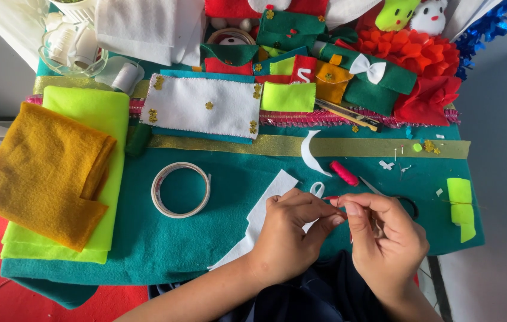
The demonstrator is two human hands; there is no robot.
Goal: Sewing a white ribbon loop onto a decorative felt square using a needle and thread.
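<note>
the red thread (pixel 332 198) is pinched between both sets of fingertips, low over the teal felt (pixel 164 238) by the white felt piece (pixel 262 217). left hand (pixel 292 235) nips it shut; right hand (pixel 385 235) closes on its end. best kept taut and steady, i'd say. the pink spool (pixel 344 173) lies just beyond, the tape ring (pixel 181 189) well left.

No packages, labels, signs or screens showing anywhere; only felt pieces, thread and sewing bits lying about the table.
</note>
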